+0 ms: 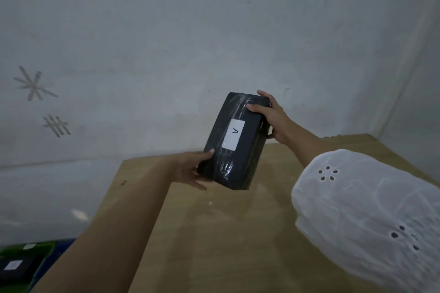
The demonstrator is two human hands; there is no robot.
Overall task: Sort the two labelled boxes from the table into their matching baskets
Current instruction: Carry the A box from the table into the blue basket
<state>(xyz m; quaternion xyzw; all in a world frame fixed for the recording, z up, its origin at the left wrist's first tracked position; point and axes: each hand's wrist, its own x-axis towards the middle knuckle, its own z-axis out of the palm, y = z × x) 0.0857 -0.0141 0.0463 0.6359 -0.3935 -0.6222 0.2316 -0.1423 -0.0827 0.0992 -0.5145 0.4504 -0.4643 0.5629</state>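
Observation:
A black box wrapped in clear tape (234, 141), with a white label reading "A", is held in the air above the far part of the wooden table (214, 233). My left hand (190, 169) grips its near lower corner. My right hand (269, 114) grips its far upper end. At the bottom left a green basket (35, 248) with a small white tag holds another black box (16, 267) with a white label; its letter is too blurred to read. A blue basket (60, 253) edge shows beside the green one.
A grey-white wall stands right behind the table, with tape marks at the left. The table's left edge runs diagonally down toward the baskets on the floor. My white sleeve (366, 216) fills the lower right.

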